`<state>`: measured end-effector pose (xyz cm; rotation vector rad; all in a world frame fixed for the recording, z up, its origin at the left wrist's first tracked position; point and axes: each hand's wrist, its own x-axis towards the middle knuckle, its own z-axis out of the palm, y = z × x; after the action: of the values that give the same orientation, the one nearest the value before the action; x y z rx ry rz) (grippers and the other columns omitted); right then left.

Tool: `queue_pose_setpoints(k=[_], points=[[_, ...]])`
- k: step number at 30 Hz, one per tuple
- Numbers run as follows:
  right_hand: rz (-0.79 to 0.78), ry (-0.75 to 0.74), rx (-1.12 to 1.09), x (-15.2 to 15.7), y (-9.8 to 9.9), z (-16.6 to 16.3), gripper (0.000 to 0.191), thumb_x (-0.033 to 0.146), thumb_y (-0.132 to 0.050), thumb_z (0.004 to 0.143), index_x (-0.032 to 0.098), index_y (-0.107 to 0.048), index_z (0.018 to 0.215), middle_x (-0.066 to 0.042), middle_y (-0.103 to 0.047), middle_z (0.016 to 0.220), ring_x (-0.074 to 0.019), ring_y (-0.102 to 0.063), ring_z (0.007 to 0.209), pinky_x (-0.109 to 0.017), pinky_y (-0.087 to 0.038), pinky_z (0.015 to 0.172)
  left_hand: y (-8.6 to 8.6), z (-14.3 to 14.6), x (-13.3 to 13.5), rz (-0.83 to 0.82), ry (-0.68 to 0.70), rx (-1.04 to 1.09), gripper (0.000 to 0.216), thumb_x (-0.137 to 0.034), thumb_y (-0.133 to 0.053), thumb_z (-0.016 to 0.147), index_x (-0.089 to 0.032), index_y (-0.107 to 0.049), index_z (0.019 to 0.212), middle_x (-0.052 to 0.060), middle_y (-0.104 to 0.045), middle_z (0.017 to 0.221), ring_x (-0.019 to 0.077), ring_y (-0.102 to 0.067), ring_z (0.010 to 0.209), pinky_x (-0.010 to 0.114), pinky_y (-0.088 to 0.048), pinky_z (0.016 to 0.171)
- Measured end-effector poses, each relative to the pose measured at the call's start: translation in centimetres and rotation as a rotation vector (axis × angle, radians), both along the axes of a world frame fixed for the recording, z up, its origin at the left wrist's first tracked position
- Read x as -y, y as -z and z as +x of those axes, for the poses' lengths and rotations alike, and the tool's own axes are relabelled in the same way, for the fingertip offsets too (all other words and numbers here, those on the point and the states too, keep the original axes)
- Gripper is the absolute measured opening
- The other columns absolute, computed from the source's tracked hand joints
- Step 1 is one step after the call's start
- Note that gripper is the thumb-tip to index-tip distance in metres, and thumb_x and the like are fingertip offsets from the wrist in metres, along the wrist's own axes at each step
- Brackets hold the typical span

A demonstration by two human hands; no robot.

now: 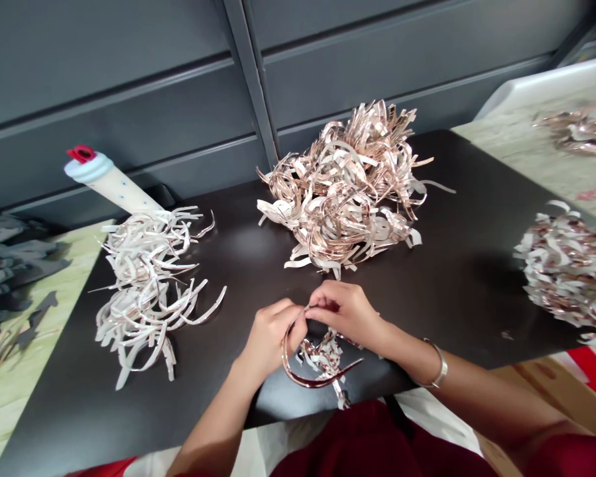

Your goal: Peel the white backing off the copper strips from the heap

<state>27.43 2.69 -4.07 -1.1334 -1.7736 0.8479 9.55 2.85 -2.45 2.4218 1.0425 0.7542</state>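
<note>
A narrow, curved strip [305, 382], shiny rose-gold and backed in white, loops below my hands. Its upper end is pinched in the fingers of my left hand [274, 334]. My right hand [347, 313] meets it there, thumb and forefinger closed on the tip of the same strip. Under both hands, a small heap of short curled scraps [327, 358] lies on the black tabletop [218, 391]. Beyond my hands rises a large tangled pile of rose-gold strips [347, 192]. Loose white-backed strips [143, 285] lie to the left.
At the back left leans a pale tumbler [116, 182] with a red-topped lid. A mound of short curled pieces [571, 271] sits on the right edge. Grey panels [178, 112] stand behind the table. Dark grey pieces [14, 271] lie on the far-left surface.
</note>
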Motion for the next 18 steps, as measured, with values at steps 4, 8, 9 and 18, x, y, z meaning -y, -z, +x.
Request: queue_pose_setpoints(k=[4, 8, 9, 18], points=[[-0.081, -0.041, -0.009, -0.39, -0.22, 0.11, 0.016, 0.012, -0.057, 0.08, 0.017, -0.061, 0.065, 0.001, -0.059, 0.064, -0.0099, -0.05, 0.06, -0.021, -0.037, 0.058, 0.03, -0.03, -0.09, -0.018, 0.028, -0.026, 0.031, -0.016, -0.042, 0.091, -0.013, -0.062, 0.067, 0.002, -0.054, 0.061, 0.0087, -0.046, 0.053, 0.02, -0.036, 0.051], [-0.314, -0.167, -0.216, -0.81, -0.51, 0.54, 0.013, 0.018, -0.057, 0.079, 0.015, -0.062, 0.067, 0.001, -0.058, 0.062, -0.009, -0.048, 0.057, -0.021, -0.035, 0.054, -0.54, -0.19, -0.3, -0.309, -0.02, 0.143, 0.03, -0.024, -0.047, 0.089, -0.013, -0.068, 0.072, 0.003, -0.059, 0.06, 0.0097, -0.053, 0.052, 0.021, -0.04, 0.052], [-0.385, -0.205, -0.29, -0.85, -0.52, 0.59, 0.013, 0.022, -0.058, 0.079, 0.015, -0.061, 0.068, 0.002, -0.056, 0.061, -0.0085, -0.046, 0.055, -0.021, -0.033, 0.052, -0.57, -0.21, -0.36, -0.44, -0.065, 0.189, 0.03, -0.028, -0.048, 0.088, -0.013, -0.069, 0.072, 0.002, -0.058, 0.056, 0.0095, -0.053, 0.049, 0.02, -0.04, 0.049], [-0.519, -0.284, -0.502, -0.42, 0.11, -0.24, 0.024, 0.036, -0.067, 0.076, 0.013, -0.062, 0.07, 0.0, -0.06, 0.064, -0.0093, -0.05, 0.059, -0.022, -0.04, 0.058, 0.19, -0.05, -0.32, -0.976, -0.155, 0.44, 0.042, -0.052, -0.063, 0.076, -0.013, -0.057, 0.063, -0.003, -0.052, 0.05, 0.0057, -0.045, 0.042, 0.017, -0.035, 0.041]])
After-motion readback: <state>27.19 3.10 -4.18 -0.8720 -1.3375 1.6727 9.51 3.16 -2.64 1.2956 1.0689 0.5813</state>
